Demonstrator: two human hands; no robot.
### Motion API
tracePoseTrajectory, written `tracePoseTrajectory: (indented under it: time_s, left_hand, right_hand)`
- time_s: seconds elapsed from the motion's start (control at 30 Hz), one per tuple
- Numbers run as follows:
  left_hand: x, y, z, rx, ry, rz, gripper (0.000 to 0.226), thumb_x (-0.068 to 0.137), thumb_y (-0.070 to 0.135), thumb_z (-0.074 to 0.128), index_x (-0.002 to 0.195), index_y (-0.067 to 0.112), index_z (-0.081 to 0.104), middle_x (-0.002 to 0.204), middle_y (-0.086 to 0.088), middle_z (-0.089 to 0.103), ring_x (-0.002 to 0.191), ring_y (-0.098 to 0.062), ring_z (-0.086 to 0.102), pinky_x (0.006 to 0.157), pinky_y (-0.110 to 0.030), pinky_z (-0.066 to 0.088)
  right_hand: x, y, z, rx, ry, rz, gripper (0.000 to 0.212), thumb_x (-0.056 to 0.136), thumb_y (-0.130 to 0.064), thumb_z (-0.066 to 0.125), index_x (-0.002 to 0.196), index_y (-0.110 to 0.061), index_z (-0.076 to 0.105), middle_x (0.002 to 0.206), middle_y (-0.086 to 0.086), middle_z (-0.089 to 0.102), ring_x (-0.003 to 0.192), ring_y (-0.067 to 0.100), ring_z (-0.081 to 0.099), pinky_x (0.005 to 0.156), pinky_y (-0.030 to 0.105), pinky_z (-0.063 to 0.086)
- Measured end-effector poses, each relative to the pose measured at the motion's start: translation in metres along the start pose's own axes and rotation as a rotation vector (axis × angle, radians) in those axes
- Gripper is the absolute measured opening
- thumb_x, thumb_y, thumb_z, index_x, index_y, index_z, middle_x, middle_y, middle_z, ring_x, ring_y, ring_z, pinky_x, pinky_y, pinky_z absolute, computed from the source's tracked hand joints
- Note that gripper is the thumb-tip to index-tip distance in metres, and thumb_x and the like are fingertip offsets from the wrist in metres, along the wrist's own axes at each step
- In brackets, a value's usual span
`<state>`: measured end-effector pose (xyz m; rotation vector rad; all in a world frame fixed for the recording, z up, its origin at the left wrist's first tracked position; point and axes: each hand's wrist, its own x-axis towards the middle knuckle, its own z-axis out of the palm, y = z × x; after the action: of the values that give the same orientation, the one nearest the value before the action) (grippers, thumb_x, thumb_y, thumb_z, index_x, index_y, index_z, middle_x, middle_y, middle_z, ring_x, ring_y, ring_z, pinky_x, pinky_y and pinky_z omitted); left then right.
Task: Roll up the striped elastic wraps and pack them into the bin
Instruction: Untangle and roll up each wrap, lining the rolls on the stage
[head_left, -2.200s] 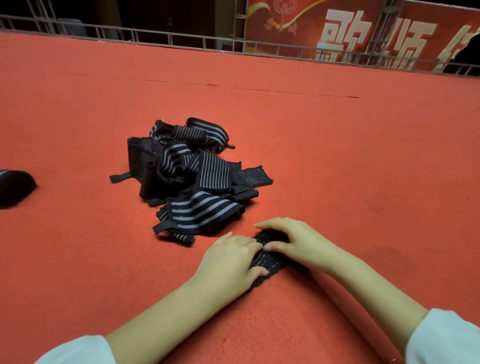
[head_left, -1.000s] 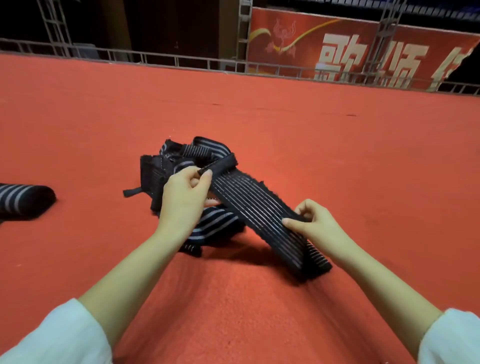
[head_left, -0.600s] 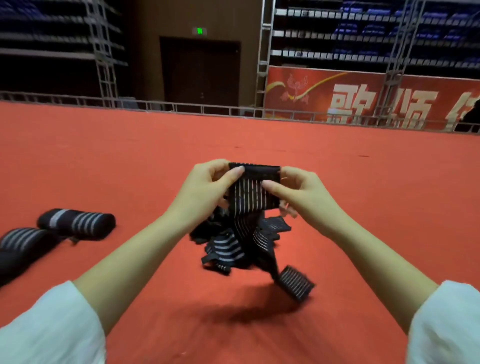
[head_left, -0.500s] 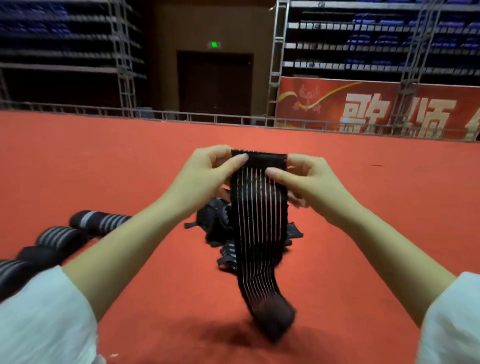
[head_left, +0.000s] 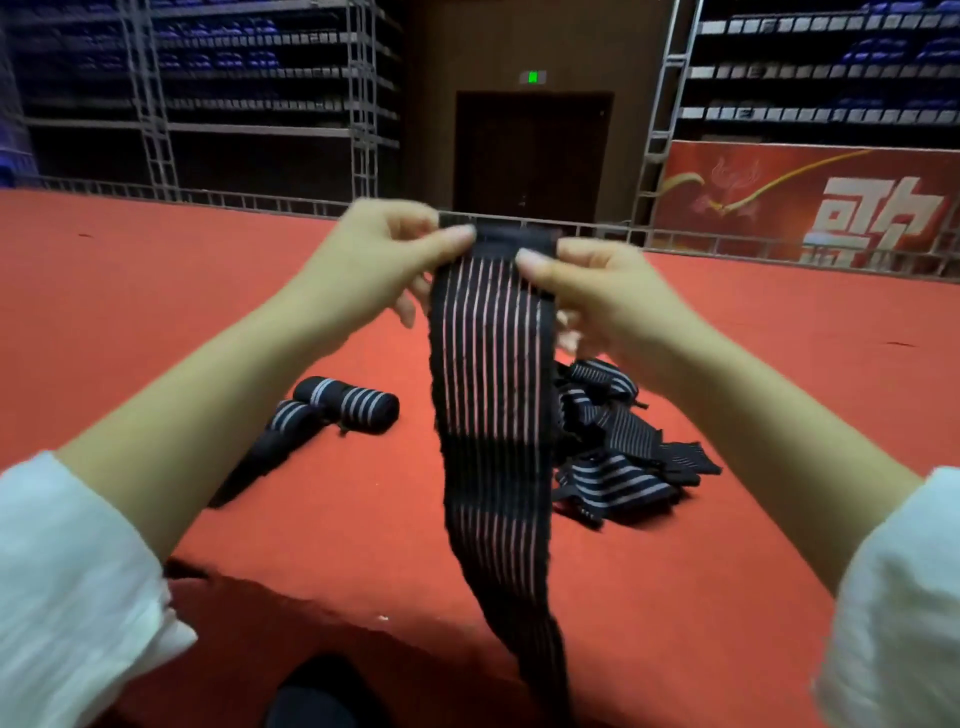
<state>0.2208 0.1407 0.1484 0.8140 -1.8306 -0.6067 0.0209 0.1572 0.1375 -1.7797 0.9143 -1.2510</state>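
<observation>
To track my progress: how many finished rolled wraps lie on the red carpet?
3. The farthest rolled wrap lies left of the hanging wrap; the second roll is beside it; the darker third roll runs toward the left forearm, which may hide more.

A red banner (head_left: 810, 171) hangs at the far right, behind the rail. It has one big white Chinese character (head_left: 872, 221) on it: 歌. The banner runs off the right edge of the picture. Above the dark door (head_left: 532, 156) sits a small sign (head_left: 533, 78) with a green light. Its mark is too small to read.
</observation>
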Motion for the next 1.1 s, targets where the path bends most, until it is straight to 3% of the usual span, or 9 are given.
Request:
tracePoseTrajectory:
  time_s: [0.1, 0.17, 0.33, 0.4, 0.47, 0.57, 0.67, 0.87, 1.1]
  left_hand:
    - [0.002, -0.075, 0.013, 0.021, -0.016, -0.192, 0.02, 0.093, 0.022, 0.062, 0.081, 0.005, 0.062, 0.058, 0.007, 0.056, 0.044, -0.003, 0.05, 0.039, -0.018, 0.044]
    - [0.001, -0.127, 0.03, 0.013, -0.034, -0.322, 0.022, 0.093, 0.02, 0.062, 0.076, 0.006, 0.058, 0.061, -0.001, 0.053, 0.043, -0.003, 0.05, 0.039, -0.018, 0.042]
    - [0.001, -0.236, 0.072, 0.023, -0.006, -0.533, 0.026, 0.09, 0.022, 0.066, 0.068, 0.013, 0.055, 0.067, -0.011, 0.056, 0.059, -0.023, 0.057, 0.051, -0.029, 0.051]
    - [0.005, -0.264, 0.088, 0.015, 0.027, -0.554, 0.024, 0.089, 0.02, 0.067, 0.068, 0.014, 0.055, 0.065, -0.006, 0.055, 0.059, -0.021, 0.054, 0.056, -0.034, 0.05]
    - [0.01, -0.287, 0.103, 0.072, 0.047, -0.554, 0.022, 0.087, 0.022, 0.069, 0.069, 0.015, 0.057, 0.063, 0.002, 0.055, 0.06, -0.014, 0.051, 0.061, -0.03, 0.045]
    - [0.011, -0.312, 0.116, 0.132, 0.06, -0.589, 0.028, 0.086, 0.027, 0.07, 0.062, 0.02, 0.055, 0.066, -0.001, 0.061, 0.066, -0.02, 0.057, 0.069, -0.035, 0.047]
    - [0.008, -0.34, 0.123, 0.297, 0.058, -0.619, 0.031, 0.085, 0.038, 0.067, 0.06, 0.026, 0.054, 0.075, 0.003, 0.064, 0.09, -0.027, 0.061, 0.085, -0.042, 0.047]
    - [0.002, -0.356, 0.126, 0.563, 0.085, -0.56, 0.021, 0.09, 0.04, 0.061, 0.088, 0.019, 0.063, 0.092, 0.0, 0.065, 0.103, -0.028, 0.049, 0.086, -0.039, 0.035]
    - [0.004, -0.355, 0.125, 0.567, 0.11, -0.569, 0.035, 0.083, 0.033, 0.07, 0.11, 0.018, 0.052, 0.107, -0.004, 0.056, 0.11, -0.028, 0.047, 0.086, -0.043, 0.036]
  right_hand:
    - [0.02, 0.069, 0.015, -0.038, 0.017, 0.187, 0.016, 0.095, -0.022, 0.057, 0.102, -0.009, 0.062, 0.061, 0.003, 0.051, 0.038, 0.008, 0.046, 0.036, 0.017, 0.026]
    - [0.03, 0.118, 0.024, -0.034, 0.029, 0.288, 0.011, 0.096, -0.02, 0.056, 0.093, -0.011, 0.062, 0.056, 0.003, 0.045, 0.036, 0.007, 0.043, 0.034, 0.016, 0.026]
    - [0.049, 0.219, 0.035, -0.116, 0.122, 0.454, 0.02, 0.095, -0.016, 0.058, 0.075, -0.015, 0.056, 0.062, 0.001, 0.048, 0.049, 0.01, 0.041, 0.039, 0.019, 0.028]
    - [0.057, 0.249, 0.037, -0.15, 0.2, 0.492, 0.004, 0.092, -0.011, 0.061, 0.092, -0.01, 0.057, 0.068, 0.006, 0.049, 0.052, 0.013, 0.042, 0.04, 0.02, 0.03]
    - [0.063, 0.278, 0.035, -0.232, 0.27, 0.499, 0.025, 0.088, -0.009, 0.064, 0.106, -0.011, 0.047, 0.069, 0.003, 0.048, 0.054, 0.012, 0.044, 0.044, 0.023, 0.036]
    - [0.065, 0.304, 0.035, -0.408, 0.267, 0.415, 0.03, 0.088, -0.008, 0.063, 0.105, -0.016, 0.04, 0.065, -0.005, 0.049, 0.058, 0.01, 0.048, 0.061, 0.03, 0.042]
    - [0.07, 0.326, 0.037, -0.577, 0.193, 0.363, 0.019, 0.089, -0.009, 0.062, 0.105, -0.013, 0.053, 0.075, -0.006, 0.053, 0.073, 0.015, 0.052, 0.074, 0.029, 0.039]
    - [0.081, 0.344, 0.043, -0.866, 0.081, 0.347, 0.021, 0.095, -0.024, 0.055, 0.112, -0.018, 0.066, 0.105, 0.004, 0.052, 0.109, 0.019, 0.048, 0.087, 0.034, 0.041]
    - [0.076, 0.325, 0.034, -0.803, -0.004, 0.327, 0.024, 0.093, -0.026, 0.058, 0.114, -0.018, 0.066, 0.104, 0.005, 0.049, 0.106, 0.02, 0.05, 0.094, 0.034, 0.041]
